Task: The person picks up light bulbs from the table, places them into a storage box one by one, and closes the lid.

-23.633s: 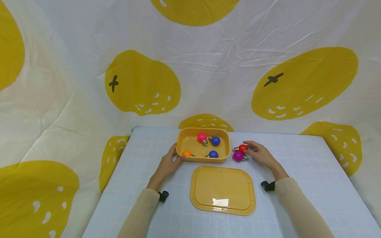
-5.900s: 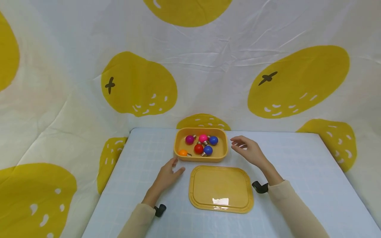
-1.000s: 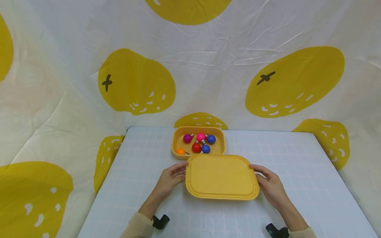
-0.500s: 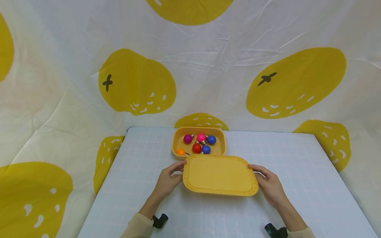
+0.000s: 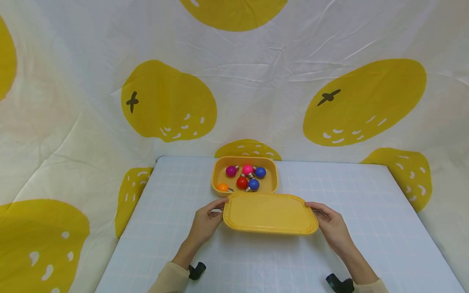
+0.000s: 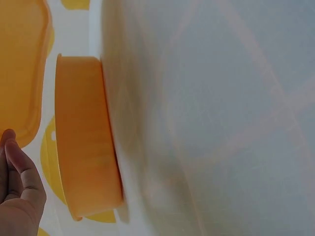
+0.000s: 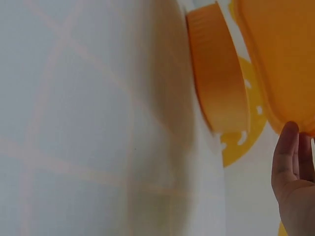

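A flat yellow lid (image 5: 270, 213) is held off the table between both hands, its shadow falling below. My left hand (image 5: 205, 221) pinches its left end, thumb and fingertips at the far corner. At the right end my right hand (image 5: 331, 226) pinches the rim. Just beyond the lid stands an uncovered yellow box (image 5: 271, 179). In it lie small coloured light bulbs: purple (image 5: 231, 171), pink (image 5: 247, 169), red (image 5: 242, 182), orange (image 5: 222, 187) and two blue ones (image 5: 260, 172). Both wrist views show the box wall (image 6: 86, 137) with the lid (image 7: 285, 64) above it, apart.
A pale blue checked cloth covers the table (image 5: 366, 195). Behind and to the left hangs a white curtain (image 5: 264, 114) with yellow fruit prints, close to the box's back side. Black wrist cameras (image 5: 338, 283) sit on both wrists.
The red and purple bulbs went from the table into the box. Both hands then lifted the lid off the table. Over the last second its near edge tipped up and it shifted slightly left.
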A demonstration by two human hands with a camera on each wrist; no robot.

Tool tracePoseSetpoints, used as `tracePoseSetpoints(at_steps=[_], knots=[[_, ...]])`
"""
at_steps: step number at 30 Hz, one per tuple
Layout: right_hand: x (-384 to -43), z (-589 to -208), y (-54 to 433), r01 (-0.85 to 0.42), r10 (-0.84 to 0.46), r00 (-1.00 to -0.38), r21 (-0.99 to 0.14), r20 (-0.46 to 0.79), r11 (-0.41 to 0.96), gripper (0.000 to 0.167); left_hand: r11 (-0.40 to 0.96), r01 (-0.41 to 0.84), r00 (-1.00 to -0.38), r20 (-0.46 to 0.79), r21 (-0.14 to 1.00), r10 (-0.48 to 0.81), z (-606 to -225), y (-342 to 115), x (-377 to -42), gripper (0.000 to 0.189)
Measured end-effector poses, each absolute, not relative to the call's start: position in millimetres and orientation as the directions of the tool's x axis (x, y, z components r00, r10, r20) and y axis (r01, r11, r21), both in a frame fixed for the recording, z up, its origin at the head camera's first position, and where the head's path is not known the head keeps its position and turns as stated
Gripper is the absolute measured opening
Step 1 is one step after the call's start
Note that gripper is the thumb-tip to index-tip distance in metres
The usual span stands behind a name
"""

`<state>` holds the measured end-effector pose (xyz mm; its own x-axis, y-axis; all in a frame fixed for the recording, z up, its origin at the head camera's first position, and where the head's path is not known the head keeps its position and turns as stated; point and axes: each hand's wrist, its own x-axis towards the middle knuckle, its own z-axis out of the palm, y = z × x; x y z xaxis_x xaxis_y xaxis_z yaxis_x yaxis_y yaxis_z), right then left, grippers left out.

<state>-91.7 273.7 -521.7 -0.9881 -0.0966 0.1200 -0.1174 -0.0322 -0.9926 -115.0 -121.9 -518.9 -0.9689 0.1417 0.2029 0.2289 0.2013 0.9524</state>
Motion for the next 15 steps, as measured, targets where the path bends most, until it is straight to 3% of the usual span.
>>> tracePoseSetpoints(at_steps=[11, 15], knots=[[-92.2, -514.5, 273.9, -0.186, -0.106, -0.978, -0.981, 0.18, 0.049, 0.035, 0.32, 0.406, -0.914, 0.386, 0.856, 0.126, -518.1, -121.9, -118.8, 0.034], [-93.2, -514.1, 273.1, -0.203, -0.096, -0.976, -0.976, 0.194, 0.083, 0.034, 0.36, 0.408, -0.911, 0.397, 0.839, 0.108, -513.4, -120.1, -119.1, 0.031]])
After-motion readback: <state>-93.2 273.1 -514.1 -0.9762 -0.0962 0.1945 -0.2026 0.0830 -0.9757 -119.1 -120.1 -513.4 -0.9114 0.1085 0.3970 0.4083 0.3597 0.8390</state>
